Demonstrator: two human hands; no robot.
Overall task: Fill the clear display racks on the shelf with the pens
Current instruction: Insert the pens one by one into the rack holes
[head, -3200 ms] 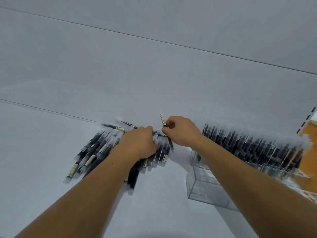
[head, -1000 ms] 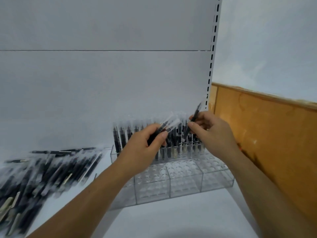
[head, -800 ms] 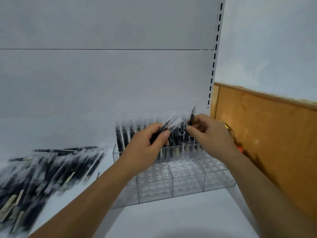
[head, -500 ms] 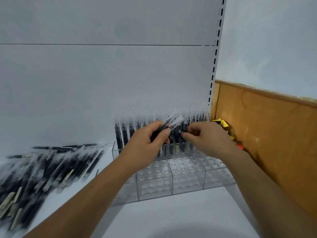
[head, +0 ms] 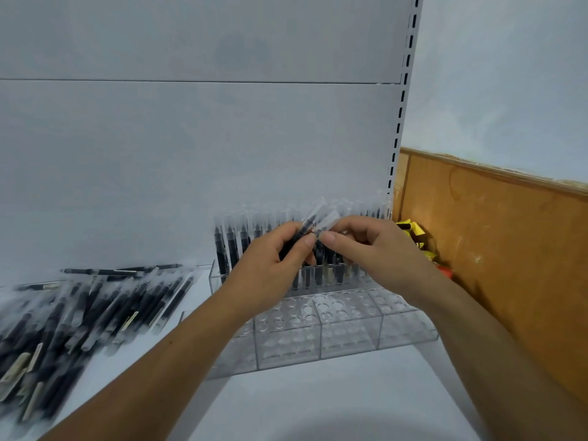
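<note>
Right hand (head: 375,253) returned to left hand (head: 267,268); both pinch pens (head: 308,225) | white shelf (head: 318,405) | orange board (head: 509,256) at right

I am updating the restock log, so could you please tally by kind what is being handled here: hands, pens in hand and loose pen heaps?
Hands: 2, the left hand and the right hand
Pens in hand: 2
Loose pen heaps: 1
Total: 5

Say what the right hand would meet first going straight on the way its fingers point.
Most likely the pens gripped in the left hand: the right hand points left, fingertips at their clear caps. Whether they touch is unclear.
</note>
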